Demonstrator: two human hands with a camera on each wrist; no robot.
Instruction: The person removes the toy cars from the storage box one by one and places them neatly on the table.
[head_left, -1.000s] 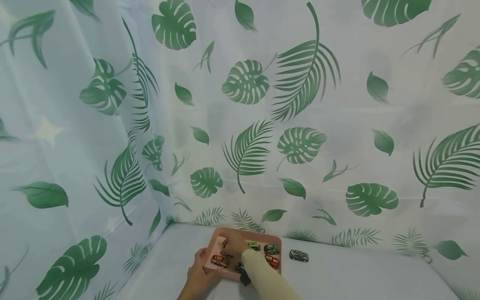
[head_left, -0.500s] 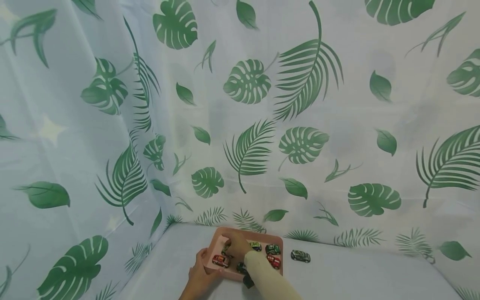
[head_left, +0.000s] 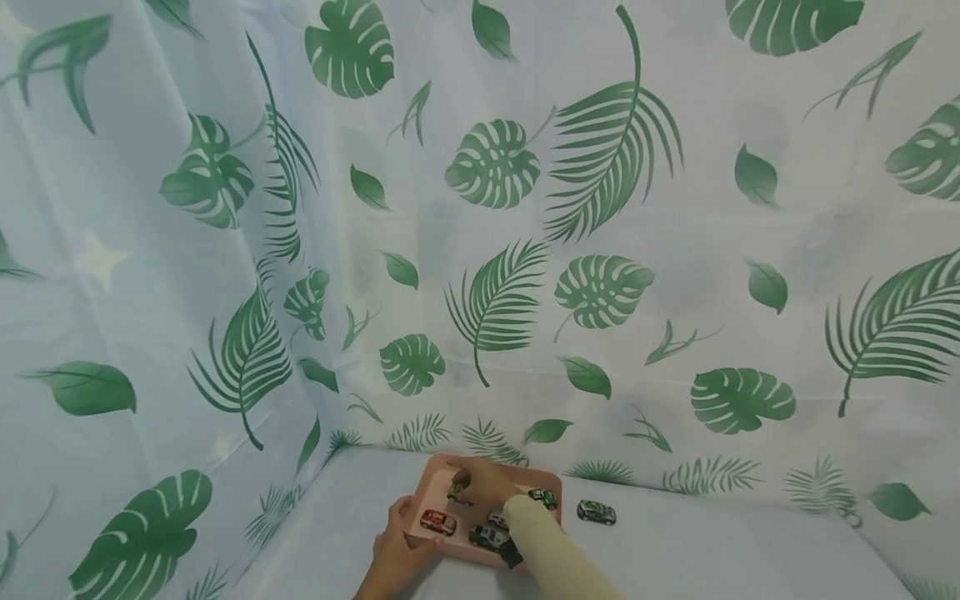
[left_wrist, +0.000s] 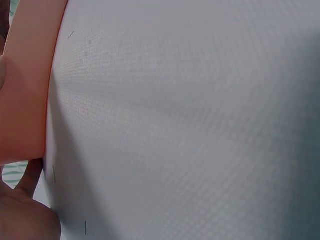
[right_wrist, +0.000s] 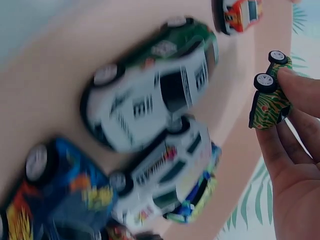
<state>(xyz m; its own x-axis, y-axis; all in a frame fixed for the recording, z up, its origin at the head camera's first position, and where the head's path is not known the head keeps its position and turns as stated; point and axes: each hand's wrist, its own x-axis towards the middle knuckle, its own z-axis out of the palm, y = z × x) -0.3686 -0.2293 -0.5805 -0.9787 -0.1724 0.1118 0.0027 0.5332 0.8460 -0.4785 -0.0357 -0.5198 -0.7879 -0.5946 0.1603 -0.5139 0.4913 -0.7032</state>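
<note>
Right hand (head_left: pixel 487 483): thumb and fingers pinch a striped toy car (right_wrist: pixel 272 92), green and orange, by its body. In the right wrist view the car's long axis runs roughly up and down the frame, across the thumb tip, and the wheels face away from the palm. The car is therefore tipped relative to the hand; which end is its front cannot be told.

Position: the held car is at the far left part of the pink tray (head_left: pixel 491 463), inside its outline as seen from the head. Contact with the tray floor cannot be confirmed.

Nearest neighbour: a red toy car (head_left: pixel 438 522) sits in the tray's near left part, on the near side of the held car and slightly left.

Left hand (head_left: pixel 397 542): grips the tray at its near left corner; it is nearer to the red car, whereas the right hand has the striped one.

Outward: a white and green toy car (right_wrist: pixel 145 100) and a blue toy car (right_wrist: pixel 70 185) are in the tray. A camouflage-patterned toy car (head_left: pixel 596 512) stands outside, right of the tray, on the white surface (head_left: pixel 712 554).
</note>
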